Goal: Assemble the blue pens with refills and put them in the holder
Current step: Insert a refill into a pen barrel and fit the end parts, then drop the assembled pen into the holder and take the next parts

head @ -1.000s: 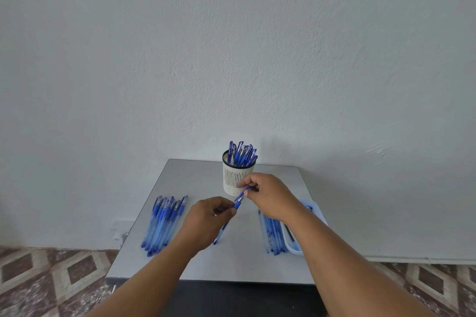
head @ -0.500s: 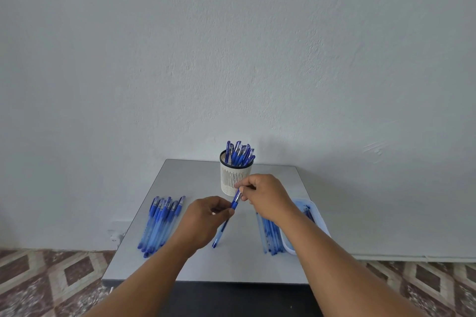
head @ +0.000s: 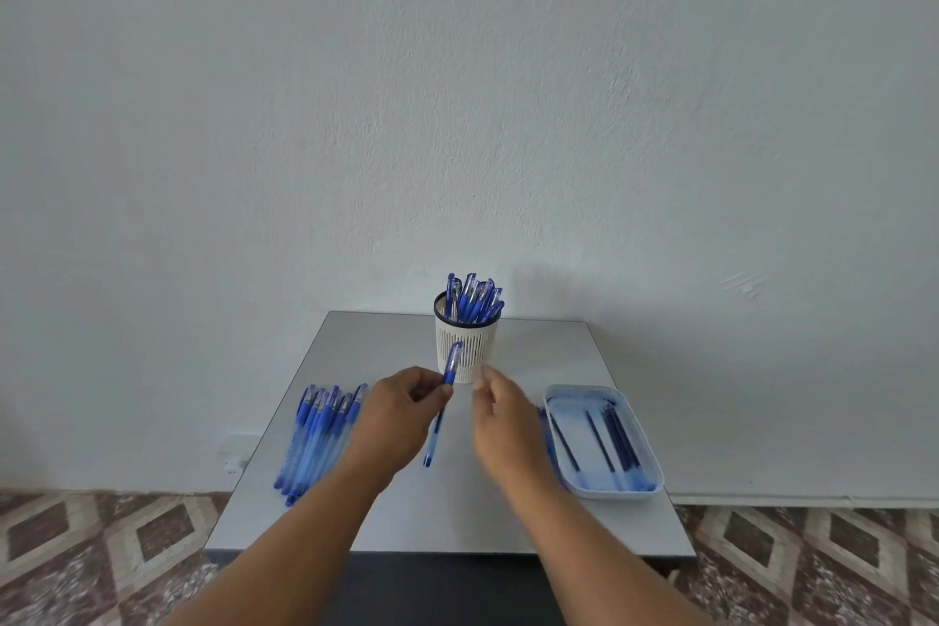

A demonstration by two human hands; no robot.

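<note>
Just in front of the holder (head: 467,346), a capped blue pen (head: 441,402) is held tilted, cap end up toward the holder's wall and tip end down over the table (head: 447,513). The left hand (head: 401,414) pinches it near the cap between thumb and curled fingers, a grip that seems chosen so the pen can be swung upright and dropped in. The right hand (head: 500,422) is just beside it, apart from the pen, blurred, with fingers loosely bent and nothing in them; I judge the pen is fully put together and only the placing is left. The holder stands at the table's far middle, within easy reach of both hands, already crowded with finished pens (head: 475,297). To the left lies a row of pens (head: 320,437), likely stock awaiting work. To the right, a shallow tray (head: 655,468) keeps the thin dark refills (head: 617,432) from rolling off.
</note>
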